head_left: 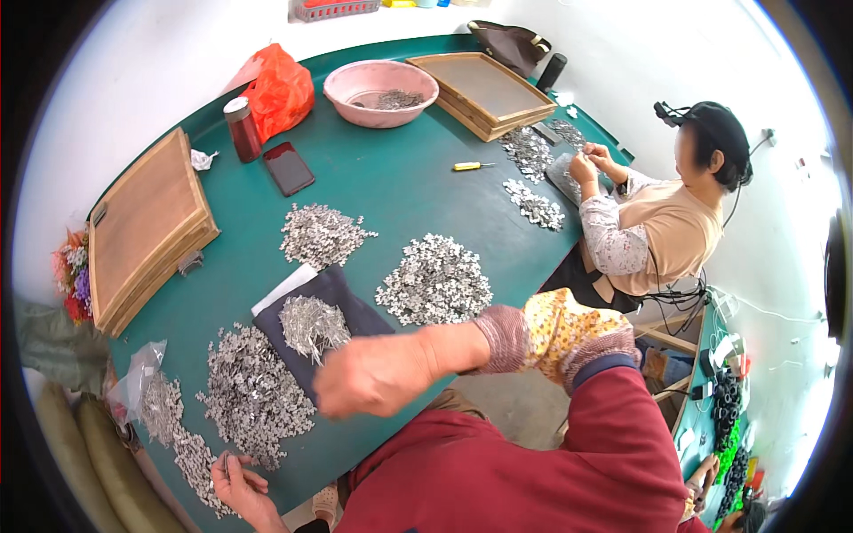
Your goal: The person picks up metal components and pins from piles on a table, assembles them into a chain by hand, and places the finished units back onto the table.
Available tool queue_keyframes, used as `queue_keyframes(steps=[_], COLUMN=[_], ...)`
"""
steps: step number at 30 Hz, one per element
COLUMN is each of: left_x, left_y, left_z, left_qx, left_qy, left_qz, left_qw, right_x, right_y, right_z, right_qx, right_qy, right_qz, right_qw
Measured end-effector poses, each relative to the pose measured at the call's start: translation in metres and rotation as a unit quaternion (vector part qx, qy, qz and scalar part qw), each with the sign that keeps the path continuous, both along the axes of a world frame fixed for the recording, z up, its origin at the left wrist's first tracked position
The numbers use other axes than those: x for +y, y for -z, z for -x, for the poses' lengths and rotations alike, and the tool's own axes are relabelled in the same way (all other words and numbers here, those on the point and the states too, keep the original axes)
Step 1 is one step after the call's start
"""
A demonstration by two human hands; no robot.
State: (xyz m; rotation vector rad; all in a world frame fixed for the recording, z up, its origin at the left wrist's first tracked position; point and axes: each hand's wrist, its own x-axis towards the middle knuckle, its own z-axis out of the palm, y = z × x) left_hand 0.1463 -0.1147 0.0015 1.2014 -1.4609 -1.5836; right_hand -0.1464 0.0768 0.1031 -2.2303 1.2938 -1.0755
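Observation:
My left hand (242, 494) is at the near left table edge, its thumb and forefinger pinched on a small grey metal piece. Beside it lie a strip of small metal pieces (201, 464) and a bigger dark grey heap of them (251, 391). My right hand (369, 377) is closed, knuckles up, over the near edge of a folded dark cloth (364, 313). Whatever its fingers hold is hidden. Thin silvery pins (313, 325) are piled on the cloth, just beyond that hand. Two more heaps, one round (435, 281) and one smaller (322, 234), lie farther out.
On the green table (382, 182) stand wooden-framed trays (151, 226), a pink basin (380, 93), a red bag (280, 91) and a flask (242, 130). A phone (289, 169) and yellow-handled screwdriver (471, 166) lie there. A co-worker (662, 209) handles pieces at the right.

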Motion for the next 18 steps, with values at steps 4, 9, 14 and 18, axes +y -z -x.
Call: queue_keyframes(steps=[4,9,14,18], left_x=[-0.011,-0.015,-0.005,-0.001], left_y=[0.02,0.014,0.004,0.002], left_z=[-0.006,0.0,0.025,0.043], left_qx=[0.01,-0.012,-0.029,-0.049], left_qy=[0.013,0.003,0.027,0.059], left_qz=[0.002,0.009,0.036,0.043], left_qw=[1.0,1.0,0.999,0.996], right_x=[-0.025,-0.024,-0.045,0.012], right_y=[-0.107,-0.198,-0.129,-0.023], right_z=[0.055,0.09,0.108,0.069], right_qx=[0.044,-0.243,-0.055,0.179], right_qy=[0.109,0.256,0.303,0.223], right_qz=[0.152,0.172,0.204,0.011], right_qw=[0.981,0.92,0.929,0.958])
